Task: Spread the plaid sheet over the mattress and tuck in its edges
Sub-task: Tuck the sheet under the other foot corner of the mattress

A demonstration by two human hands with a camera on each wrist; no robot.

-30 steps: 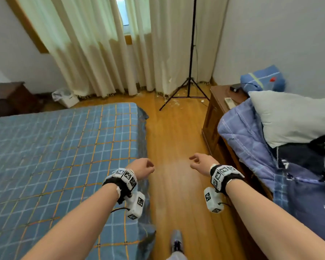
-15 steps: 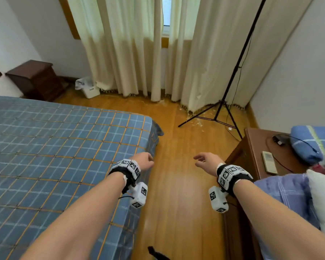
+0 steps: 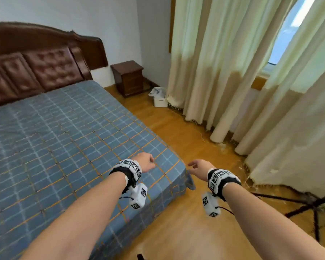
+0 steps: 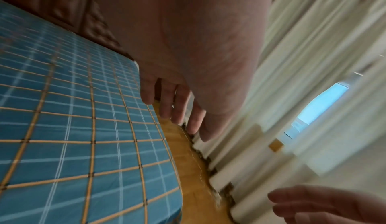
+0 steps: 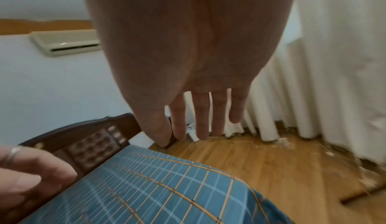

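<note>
Across the left half and centre of the head view, the plaid sheet [image 3: 64, 147] lies flat over the mattress, blue with orange and white lines, reaching up to the dark padded headboard [image 3: 36, 68] at the upper left. Its near corner [image 3: 189, 181] hangs loose over the bed's corner, just left of centre frame, above the wooden floor [image 3: 186, 132].

Both forearms reach in from the bottom edge, each wearing a band of black-and-white markers with a white camera block beneath. The left hand [image 3: 145, 162] hovers over the sheet close to that corner; its grip is loose, fingers hanging gently curled and holding nothing, as the left wrist view shows with the fingers [image 4: 167, 105] free above the plaid. Whether they brush the cloth cannot be told. The right hand [image 3: 199, 167] sits just to the right of the corner, over bare floor, apart from the sheet; its grip is open too, the fingers [image 5: 200, 120] straight, slightly spread and empty in the right wrist view.

Pale curtains [image 3: 233, 72] fill the right side of the head view, with a strip of window [image 3: 289, 30] at the upper right. A dark nightstand [image 3: 129, 77] stands at upper centre beside the headboard, a small white bin [image 3: 160, 97] just right of it, and black tripod legs [image 3: 304, 201] spread at the lower right. An air-conditioner unit [image 5: 66, 43] shows on the wall at the upper left of the right wrist view.
</note>
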